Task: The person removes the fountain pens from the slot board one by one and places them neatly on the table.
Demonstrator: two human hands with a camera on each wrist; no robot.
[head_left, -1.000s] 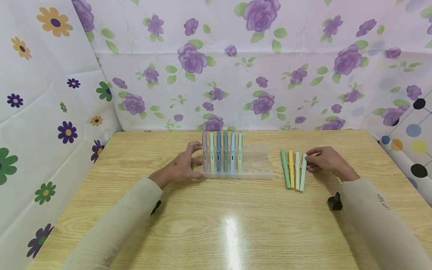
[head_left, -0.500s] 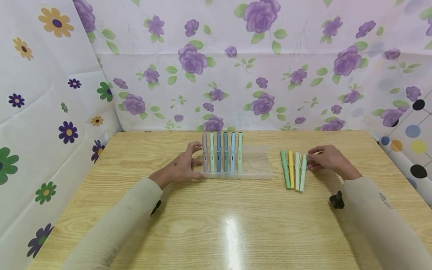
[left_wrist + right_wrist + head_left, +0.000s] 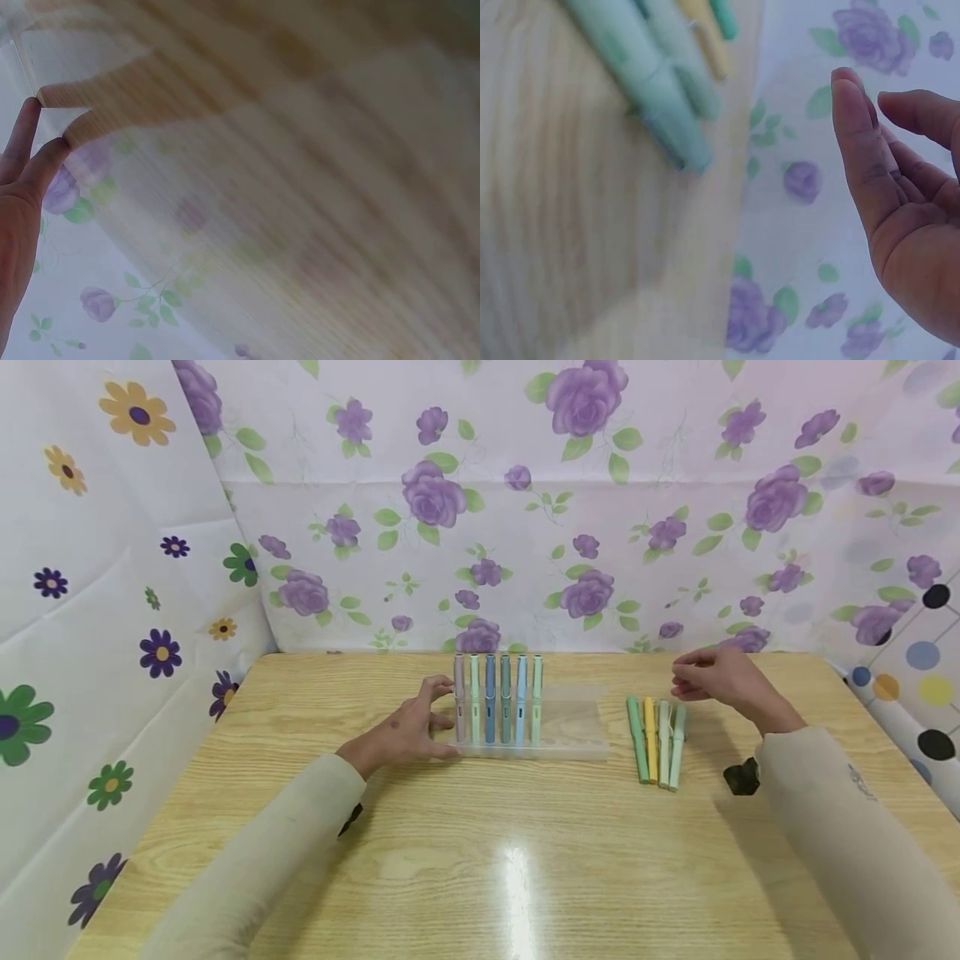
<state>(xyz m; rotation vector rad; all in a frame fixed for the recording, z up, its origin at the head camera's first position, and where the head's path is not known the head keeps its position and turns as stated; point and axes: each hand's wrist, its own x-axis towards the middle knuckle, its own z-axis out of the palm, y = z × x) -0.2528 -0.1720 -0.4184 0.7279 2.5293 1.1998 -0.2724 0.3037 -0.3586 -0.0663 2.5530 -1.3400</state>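
A clear pen stand point(image 3: 570, 718) sits mid-table, with several pens in a row in its left part: mauve point(image 3: 460, 697), pale green, blue, dark green and light blue. My left hand point(image 3: 408, 727) holds the stand's left end, thumb at the front edge and index finger near the back. In the left wrist view two of its fingers point(image 3: 46, 161) show, and no pens. Right of the stand lie a green pen point(image 3: 638, 739), a yellow pen point(image 3: 651, 739) and two pale green ones point(image 3: 677, 747). Above their far ends hovers my right hand point(image 3: 731, 685), fingers extended, holding nothing.
The wooden table point(image 3: 450, 860) meets a flowered cloth wall point(image 3: 510, 552) at the back. Another patterned sheet point(image 3: 75, 693) closes off the left side. Black wrist devices point(image 3: 742, 777) show under the sleeves.
My right hand has let go of the rightmost pale green pen and risen back from it. The left hand keeps its place at the stand. The head view has shifted slightly.
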